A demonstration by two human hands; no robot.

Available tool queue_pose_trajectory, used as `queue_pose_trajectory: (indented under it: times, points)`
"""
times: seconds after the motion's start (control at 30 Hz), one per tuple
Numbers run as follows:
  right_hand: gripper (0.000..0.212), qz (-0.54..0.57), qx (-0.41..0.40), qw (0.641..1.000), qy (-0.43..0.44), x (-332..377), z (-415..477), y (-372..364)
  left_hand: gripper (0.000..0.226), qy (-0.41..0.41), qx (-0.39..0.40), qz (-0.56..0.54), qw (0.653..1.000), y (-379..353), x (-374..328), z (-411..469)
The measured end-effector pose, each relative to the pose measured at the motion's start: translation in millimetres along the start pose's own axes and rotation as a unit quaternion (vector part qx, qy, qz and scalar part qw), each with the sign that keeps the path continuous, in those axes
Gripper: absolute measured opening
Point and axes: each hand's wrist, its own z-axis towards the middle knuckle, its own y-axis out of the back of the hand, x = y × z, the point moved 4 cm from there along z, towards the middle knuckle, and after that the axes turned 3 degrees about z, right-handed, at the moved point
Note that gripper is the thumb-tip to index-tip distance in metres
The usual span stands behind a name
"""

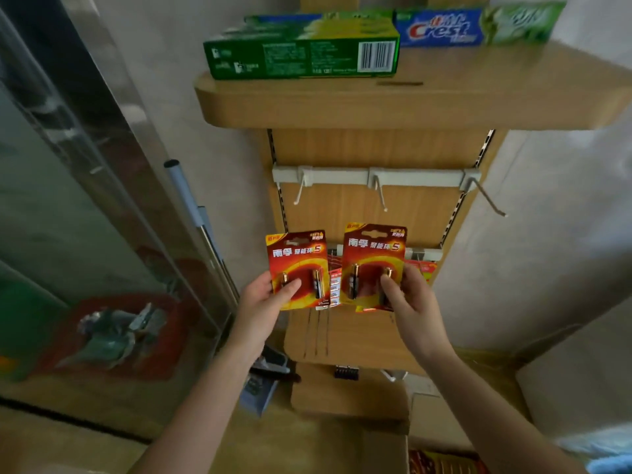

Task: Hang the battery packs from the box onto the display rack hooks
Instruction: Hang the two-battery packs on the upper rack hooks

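Observation:
I hold two red battery packs upright in front of the wooden display rack point(369, 148). My left hand point(263, 299) grips the left battery pack point(301, 261) at its lower left edge. My right hand point(410, 299) pinches the right battery pack point(372, 254) at its lower right. Above them a white rail carries three bare hooks: a left hook point(299, 193), a middle hook point(380, 195) and a right hook point(487, 198). Behind the packs a lower rail point(427, 253) holds more red packs point(422, 270). The box point(441, 460) shows at the bottom edge.
A wooden shelf point(410, 100) juts out above the hooks with a green toothpaste carton point(301, 53) and a Crest carton point(444, 29) on it. A glass door point(85, 234) with a metal handle point(191, 206) stands at the left. A lower shelf point(349, 395) sits below.

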Motion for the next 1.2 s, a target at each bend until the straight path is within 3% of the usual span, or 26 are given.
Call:
queue_pose_trajectory:
  times: [0.1, 0.47, 0.9, 1.03, 1.2]
  points:
    - [0.035, -0.006, -0.022, 1.000, 0.009, 6.8, 16.9, -8.4, 0.025, -0.008, 0.014, -0.004, 1.000, 7.8, -9.5, 27.5]
    - [0.012, -0.003, -0.045, 0.999, 0.025, 0.8, 53.3, -5.2, 0.022, -0.004, 0.009, -0.006, 1.000, 12.3, -15.7, 71.3]
    - [0.020, -0.042, -0.042, 0.998, 0.017, -7.1, 77.4, 2.5, 0.024, 0.006, 0.023, 0.015, 1.000, 2.3, -16.5, 110.3]
    - [0.039, -0.038, -0.031, 0.999, 0.023, -7.9, 76.4, 5.6, 0.023, 0.005, 0.016, 0.006, 1.000, -3.2, -19.4, 121.8]
    - [0.042, -0.016, -0.047, 0.998, 0.034, -10.4, 72.3, 9.1, 0.023, 0.003, 0.005, 0.005, 1.000, -6.0, -21.4, 130.7]
